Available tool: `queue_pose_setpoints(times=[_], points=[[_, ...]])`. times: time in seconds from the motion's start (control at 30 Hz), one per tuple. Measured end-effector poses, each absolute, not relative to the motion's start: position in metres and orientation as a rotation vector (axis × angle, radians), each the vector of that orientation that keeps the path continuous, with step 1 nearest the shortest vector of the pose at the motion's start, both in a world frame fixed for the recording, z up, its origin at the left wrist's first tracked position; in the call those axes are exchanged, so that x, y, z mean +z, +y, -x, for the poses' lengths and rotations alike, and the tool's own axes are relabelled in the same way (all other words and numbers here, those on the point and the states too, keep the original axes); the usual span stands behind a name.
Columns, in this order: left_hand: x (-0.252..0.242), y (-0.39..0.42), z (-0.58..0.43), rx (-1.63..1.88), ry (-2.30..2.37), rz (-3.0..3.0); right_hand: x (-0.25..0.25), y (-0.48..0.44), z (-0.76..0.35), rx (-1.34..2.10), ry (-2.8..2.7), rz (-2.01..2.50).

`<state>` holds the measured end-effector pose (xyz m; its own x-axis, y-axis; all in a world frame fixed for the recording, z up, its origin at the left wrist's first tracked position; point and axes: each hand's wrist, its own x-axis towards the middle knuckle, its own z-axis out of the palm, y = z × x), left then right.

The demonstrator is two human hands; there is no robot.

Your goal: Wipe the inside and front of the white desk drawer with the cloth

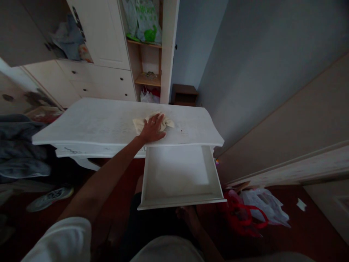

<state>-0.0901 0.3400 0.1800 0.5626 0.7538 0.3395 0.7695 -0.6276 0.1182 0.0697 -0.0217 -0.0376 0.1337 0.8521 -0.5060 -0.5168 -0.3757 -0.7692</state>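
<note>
My left hand (152, 129) lies palm down on a crumpled cream cloth (139, 125), with its fingers spread over it and a ring on one finger. The cloth rests near the middle of a white tabletop (100, 116) that has greyish smudges. Below the table's front edge, a white drawer (177, 174) is pulled out with nothing visible inside. My right hand (187, 214) is in shadow just below the drawer's front edge; its fingers are too dark to make out.
A white cabinet (100, 36) with bags on its open shelves stands behind the table. Grey clothing (21, 145) hangs at the left, above a shoe (50, 198). Red (245, 218) and white (264, 205) plastic bags lie on the floor at the right, near the wall.
</note>
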Motion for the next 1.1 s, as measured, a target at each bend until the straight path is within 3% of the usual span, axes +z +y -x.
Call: queue_pose_setpoints(times=[0.17, 0.5, 0.8, 1.1], points=[[0.193, 0.341, 0.128, -0.773, -1.313, 2.627, -0.046, -0.021, -0.073, 1.523, -0.413, 1.263], [0.154, 0.367, 0.203, -1.185, -2.268, 2.105, -0.040, -0.022, -0.073, 1.535, -0.451, 1.277], [0.151, 0.367, 0.205, -1.440, -2.242, 2.031, -0.022, -0.020, -0.065, 1.510, -0.427, 1.251], [0.156, 0.354, 0.199, -1.364, -2.263, 2.013, -0.012, -0.026, -0.062, 1.505, -0.355, 1.250]])
